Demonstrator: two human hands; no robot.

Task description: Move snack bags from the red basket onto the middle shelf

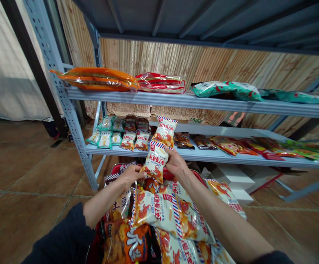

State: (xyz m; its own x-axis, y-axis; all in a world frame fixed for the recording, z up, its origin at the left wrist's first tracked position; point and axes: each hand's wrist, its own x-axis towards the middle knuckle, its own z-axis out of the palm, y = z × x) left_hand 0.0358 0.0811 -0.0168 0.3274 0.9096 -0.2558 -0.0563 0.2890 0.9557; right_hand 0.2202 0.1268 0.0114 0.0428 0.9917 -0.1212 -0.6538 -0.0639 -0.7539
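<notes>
A white snack bag (156, 161) with orange pictures, red lettering and a striped top edge is held between my two hands, just in front of the lower shelf. My left hand (130, 176) pinches its lower left corner; my right hand (175, 163) grips its right side. Directly behind its top edge is a matching snack bag (165, 130) at the shelf; whether the two bags touch I cannot tell. Below my hands, a red basket (115, 168) is heaped with more such bags (156, 209), an orange and brown snack bag (129, 240) and a purple-checked bag (119, 203).
On the lower shelf (238, 158), small green-and-white packets (104, 139) and striped packets (142, 139) stand left, flat snack packs (225, 144) right. The upper shelf (164, 98) carries orange (99, 79), red (160, 82) and teal bags (230, 90). White boxes (234, 179) sit underneath. A perforated post (66, 110) rises left.
</notes>
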